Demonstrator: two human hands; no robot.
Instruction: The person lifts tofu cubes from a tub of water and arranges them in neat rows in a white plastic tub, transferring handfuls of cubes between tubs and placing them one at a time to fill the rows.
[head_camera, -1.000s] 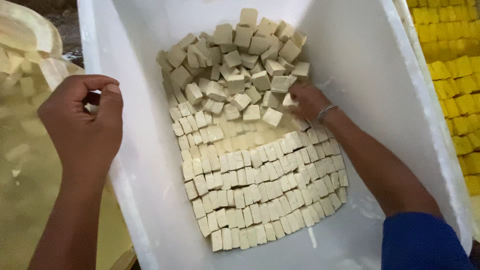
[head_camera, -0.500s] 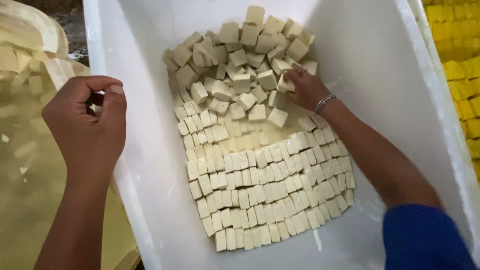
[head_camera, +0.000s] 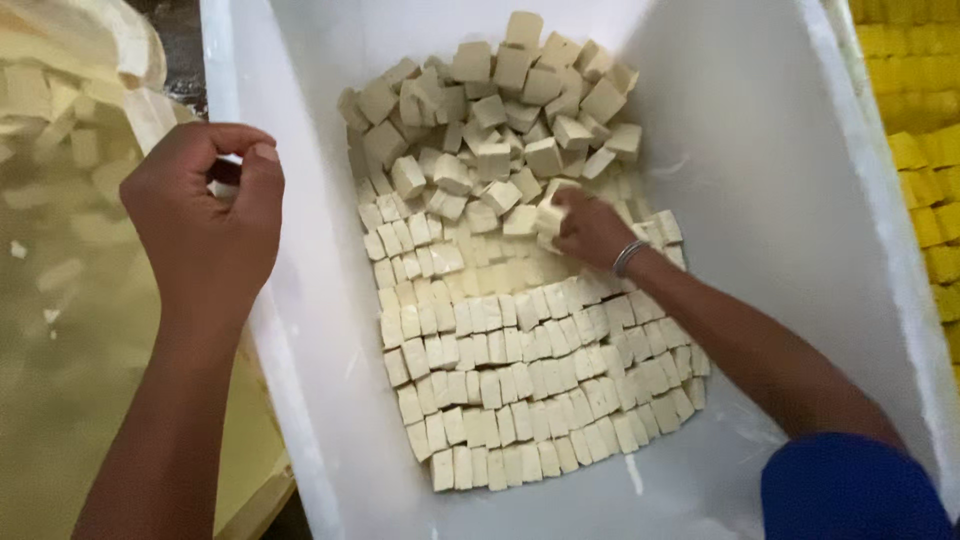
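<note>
Tofu cubes (head_camera: 520, 330) lay in the white tub (head_camera: 760, 200) — neat rows near, loose heap beyond. Right hand (head_camera: 590, 228) pinched one cube at the heap's edge; left hand (head_camera: 205, 215) gripped the tub's rim, fingers curled. Yellow blocks (head_camera: 925, 150) lay outside, right.

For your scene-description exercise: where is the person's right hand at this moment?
In the head view, the right hand is right of centre inside the white tub, touching pale cubes where the loose pile meets the neat rows.
</note>
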